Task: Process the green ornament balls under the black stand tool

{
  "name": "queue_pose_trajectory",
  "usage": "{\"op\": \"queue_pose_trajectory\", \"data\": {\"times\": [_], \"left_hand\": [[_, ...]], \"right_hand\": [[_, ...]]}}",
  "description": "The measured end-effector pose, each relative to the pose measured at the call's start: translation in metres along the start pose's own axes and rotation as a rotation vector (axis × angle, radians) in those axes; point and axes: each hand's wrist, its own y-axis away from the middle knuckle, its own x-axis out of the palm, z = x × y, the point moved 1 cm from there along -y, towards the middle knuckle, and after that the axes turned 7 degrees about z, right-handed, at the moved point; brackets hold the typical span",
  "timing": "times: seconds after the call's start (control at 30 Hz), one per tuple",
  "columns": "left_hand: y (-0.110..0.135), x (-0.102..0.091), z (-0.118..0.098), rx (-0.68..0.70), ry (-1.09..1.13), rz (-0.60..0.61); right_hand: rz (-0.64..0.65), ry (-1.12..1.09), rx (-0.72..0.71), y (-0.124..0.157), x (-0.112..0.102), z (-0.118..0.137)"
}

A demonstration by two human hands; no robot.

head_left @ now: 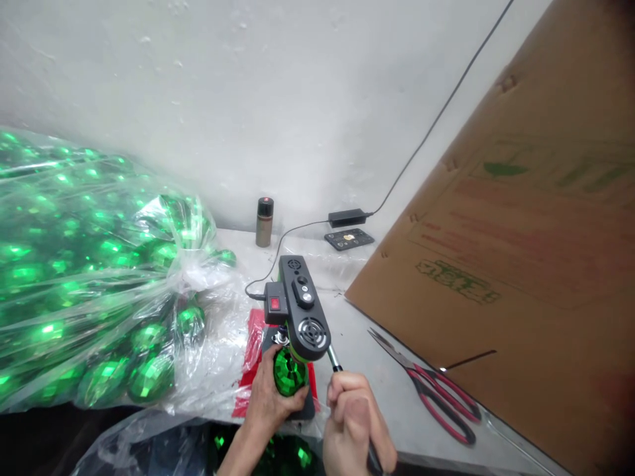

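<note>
My left hand point(265, 393) is wrapped round a shiny green faceted ball point(290, 372), held against the underside of a black benchtop device point(305, 307). A red switch point(274, 303) sits on the device's side box. To the right, my right hand point(354, 413) is closed round the black grip of a metal lever point(334, 357) that comes out by the device's front end. The device's dark base point(303, 414) rests on red sheeting point(252, 347); where the ball meets the device is hidden.
A clear plastic bag point(193, 268) full of green balls lies left, more balls point(302, 456) below. Red-handled scissors point(436, 393) lie right, beside a large cardboard box point(496, 264). Behind stand a small bottle point(264, 225), a phone point(349, 238) and a corded power adapter point(347, 217).
</note>
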Motion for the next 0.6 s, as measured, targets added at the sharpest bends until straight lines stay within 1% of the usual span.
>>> {"op": "queue_pose_trajectory", "data": {"times": [0.13,0.33,0.5,0.6], "left_hand": [[0.0001,0.0018,-0.0014,0.006,0.004,-0.014],[0.0,0.0037,0.0012,0.032,0.003,-0.011],[-0.0019,0.0037,0.0005,0.042,0.011,-0.015],[-0.0032,0.003,-0.0019,0.029,0.012,-0.009]], "right_hand": [[-0.022,-0.015,0.027,-0.0042,0.0042,0.0054],[-0.02,-0.017,0.014,-0.0085,0.0064,0.0093],[-0.016,-0.02,-0.006,-0.0102,0.0063,0.0078],[-0.017,-0.015,-0.015,-0.0066,0.0059,0.0035]]}}
